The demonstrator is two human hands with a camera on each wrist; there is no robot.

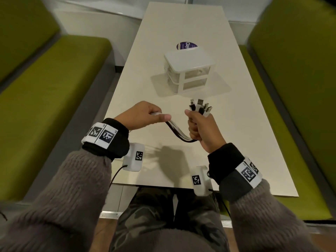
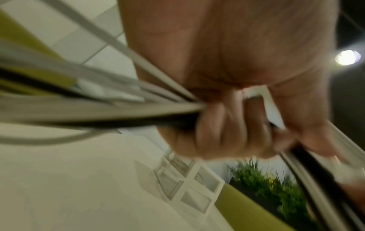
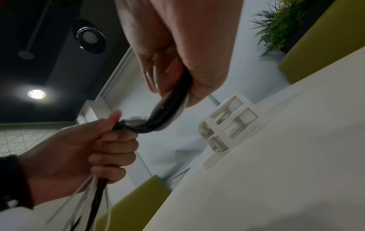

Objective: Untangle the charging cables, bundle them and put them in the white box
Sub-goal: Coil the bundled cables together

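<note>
While both hands hold the charging cables up off the desk, the grip looks set for bundling: right hand is fisted round the cables just below the USB plugs, which fan out above the fist w/ ends roughly level, prob. so the lengths line up. Left hand is curled round the same black & white strands further along, thumb laid along them, so a short sagging span runs btw the two fists; right wrist view shows loose tails hanging below the left fist. That slack span, I'd judge, is where the next fold or loop gets made. White box, a small lidded drawer unit, sits on the desk just beyond the plugs, w/ a purple round sticker behind it.
</note>
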